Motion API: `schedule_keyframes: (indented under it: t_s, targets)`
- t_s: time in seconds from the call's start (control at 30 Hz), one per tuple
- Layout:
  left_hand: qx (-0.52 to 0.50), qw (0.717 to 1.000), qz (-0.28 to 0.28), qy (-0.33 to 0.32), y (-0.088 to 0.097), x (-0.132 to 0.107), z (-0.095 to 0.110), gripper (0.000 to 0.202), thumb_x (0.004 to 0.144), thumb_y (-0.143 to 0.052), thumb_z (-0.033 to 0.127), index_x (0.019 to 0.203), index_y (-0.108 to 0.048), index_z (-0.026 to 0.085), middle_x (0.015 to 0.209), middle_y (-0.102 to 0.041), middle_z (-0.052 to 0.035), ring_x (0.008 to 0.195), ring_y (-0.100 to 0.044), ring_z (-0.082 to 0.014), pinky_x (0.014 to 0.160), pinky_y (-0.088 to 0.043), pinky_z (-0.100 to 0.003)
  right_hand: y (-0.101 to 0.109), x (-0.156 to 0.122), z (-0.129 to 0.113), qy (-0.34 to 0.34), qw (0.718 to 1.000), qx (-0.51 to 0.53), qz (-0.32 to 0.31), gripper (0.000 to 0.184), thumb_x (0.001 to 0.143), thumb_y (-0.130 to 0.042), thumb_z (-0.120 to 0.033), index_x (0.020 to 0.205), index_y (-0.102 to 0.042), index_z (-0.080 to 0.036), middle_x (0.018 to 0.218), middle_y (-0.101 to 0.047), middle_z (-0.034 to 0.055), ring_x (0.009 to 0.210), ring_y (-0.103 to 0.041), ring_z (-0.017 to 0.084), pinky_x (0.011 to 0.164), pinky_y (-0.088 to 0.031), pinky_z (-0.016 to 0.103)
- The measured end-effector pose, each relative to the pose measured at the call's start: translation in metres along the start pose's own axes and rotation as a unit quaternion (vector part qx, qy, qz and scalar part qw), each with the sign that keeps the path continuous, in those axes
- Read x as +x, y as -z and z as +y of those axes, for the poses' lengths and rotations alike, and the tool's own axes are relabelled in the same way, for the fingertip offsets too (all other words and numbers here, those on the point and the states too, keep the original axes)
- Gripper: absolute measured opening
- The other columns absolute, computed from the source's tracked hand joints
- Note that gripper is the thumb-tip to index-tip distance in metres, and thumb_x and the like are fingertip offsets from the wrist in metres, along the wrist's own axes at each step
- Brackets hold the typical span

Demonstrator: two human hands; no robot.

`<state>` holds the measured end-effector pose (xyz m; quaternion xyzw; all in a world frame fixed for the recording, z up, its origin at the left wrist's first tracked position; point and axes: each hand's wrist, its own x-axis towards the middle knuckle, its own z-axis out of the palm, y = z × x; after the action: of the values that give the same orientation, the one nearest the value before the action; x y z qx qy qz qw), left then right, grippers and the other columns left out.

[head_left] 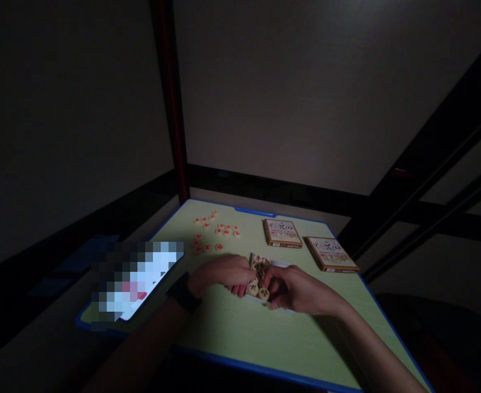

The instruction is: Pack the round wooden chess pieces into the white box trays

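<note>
A shallow white box (258,297) full of round wooden xiangqi pieces with black characters lies between my hands. One such xiangqi piece (264,293) shows at its near edge. My left hand (234,273), with a dark band on the wrist, is closed at the box's left side, curled fingers against the wall and a fingertip over the pieces. From the right, my right hand (292,286) reaches over the box. Its bent fingers touch the pieces inside, and the thumb is low by the near right corner. What those fingers pinch is hidden.
Red-marked xiangqi pieces (219,247) lie scattered at the table's back left. Two flat printed boxes, one box (283,233) at the back and another box (332,254) near the right edge, rest on the green table (236,333). A lit, blurred screen (142,284) stands at left.
</note>
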<state>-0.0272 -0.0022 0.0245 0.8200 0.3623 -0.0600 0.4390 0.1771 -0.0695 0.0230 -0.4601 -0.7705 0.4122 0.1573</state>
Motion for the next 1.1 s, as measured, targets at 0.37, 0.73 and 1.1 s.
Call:
schedule_keyframes:
  t_s: [0.37, 0.73, 1.1]
  targets:
    - [0.004, 1.0, -0.003, -0.013, 0.0, -0.003, 0.003, 0.033, 0.077, -0.04, 0.021, 0.048, -0.056, 0.017, 0.045, -0.057, -0.0014, 0.044, -0.05, -0.0107, 0.047, -0.038, -0.022, 0.004, -0.002, -0.012, -0.012, 1.0, -0.004, 0.003, 0.022, 0.072, -0.071, -0.016, 0.09, -0.059, -0.018, 0.071, -0.068, -0.0029, 0.06, -0.059, 0.011, 0.057, -0.044, 0.022]
    - [0.002, 1.0, -0.022, -0.002, 0.0, -0.004, 0.007, 0.035, 0.078, -0.039, 0.018, 0.047, -0.055, 0.017, 0.047, -0.055, -0.0014, 0.045, -0.049, -0.0119, 0.049, -0.039, -0.025, 0.002, 0.001, -0.007, 0.007, 0.999, -0.031, 0.015, 0.01, 0.079, -0.065, -0.018, 0.085, -0.057, -0.019, 0.064, -0.058, -0.0048, 0.054, -0.051, 0.01, 0.051, -0.038, 0.02]
    - [0.004, 1.0, -0.025, -0.002, 0.0, -0.007, 0.009, 0.036, 0.08, -0.037, 0.019, 0.047, -0.054, 0.017, 0.05, -0.056, -0.0021, 0.046, -0.05, -0.0128, 0.051, -0.04, -0.026, 0.004, 0.0, -0.005, 0.013, 0.999, -0.033, 0.021, 0.01, 0.082, -0.065, -0.025, 0.085, -0.057, -0.018, 0.064, -0.058, -0.0034, 0.054, -0.05, 0.01, 0.05, -0.036, 0.02]
